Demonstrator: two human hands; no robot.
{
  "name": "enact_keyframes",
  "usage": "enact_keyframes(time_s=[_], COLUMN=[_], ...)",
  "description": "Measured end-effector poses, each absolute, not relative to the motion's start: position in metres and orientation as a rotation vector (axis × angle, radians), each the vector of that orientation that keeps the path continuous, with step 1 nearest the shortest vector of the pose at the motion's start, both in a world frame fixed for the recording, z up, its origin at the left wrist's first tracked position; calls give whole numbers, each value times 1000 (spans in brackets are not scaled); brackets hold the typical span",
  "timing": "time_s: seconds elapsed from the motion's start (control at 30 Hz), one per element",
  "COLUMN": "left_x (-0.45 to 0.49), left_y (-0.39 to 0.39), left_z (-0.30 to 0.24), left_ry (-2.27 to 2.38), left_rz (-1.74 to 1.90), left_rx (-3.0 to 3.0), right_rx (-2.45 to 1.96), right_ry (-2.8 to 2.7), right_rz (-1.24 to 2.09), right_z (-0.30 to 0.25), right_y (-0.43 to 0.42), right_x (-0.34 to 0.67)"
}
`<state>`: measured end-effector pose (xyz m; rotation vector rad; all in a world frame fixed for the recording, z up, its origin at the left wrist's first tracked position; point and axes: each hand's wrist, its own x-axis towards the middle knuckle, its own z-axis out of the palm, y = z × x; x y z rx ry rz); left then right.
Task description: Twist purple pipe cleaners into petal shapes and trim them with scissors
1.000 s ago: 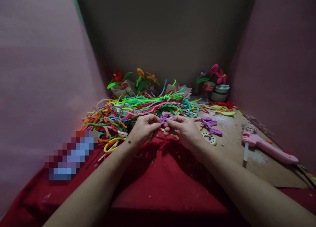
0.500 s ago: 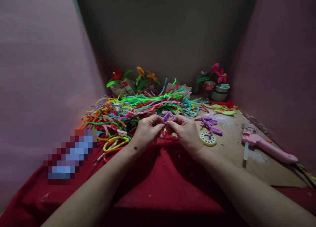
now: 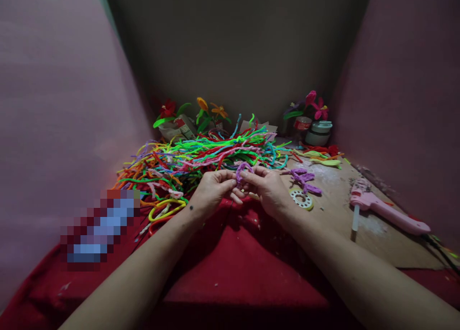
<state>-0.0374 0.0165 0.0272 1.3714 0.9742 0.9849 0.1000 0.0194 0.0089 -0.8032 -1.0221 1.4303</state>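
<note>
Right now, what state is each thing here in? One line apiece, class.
Purple piece: bent, held by fingers of left hand and right hand
Stems: heaped loosely
Purple petal shapes: lying on board
Yellow-rimmed ring: flat
Glue gun: lying down, stick protruding; power, cannot tell
Jar: upright, seemingly lidded
Pink flower: petals spread
Red cloth: spread

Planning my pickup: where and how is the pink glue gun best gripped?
Probably the handle, from above on the near side: the pink glue gun lies flat, handle stretching right, away from the jutting glue stick; the cord leaves its end.
</note>
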Motion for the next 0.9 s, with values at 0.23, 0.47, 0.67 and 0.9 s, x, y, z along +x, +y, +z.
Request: enact_keyframes(time_s=[0.23,0.47,0.67,0.9], left_x=[-38,-40,-45,-51], left_y=[18,22,20,22], left_z=[27,20,27,31], left_ry=[981,1046,1036,1088], left_rz=[779,665,569,498], left_rx=[1328,1262,1350,1451], right_rx=[-796,-858,-822,-854], right_ry=[-983,-902,-861,-831], right_rz=[1497,1460,1403,1384], right_z=[9,8,5,3], right_y=[23,16,21,22], right_x=[102,98,98,98])
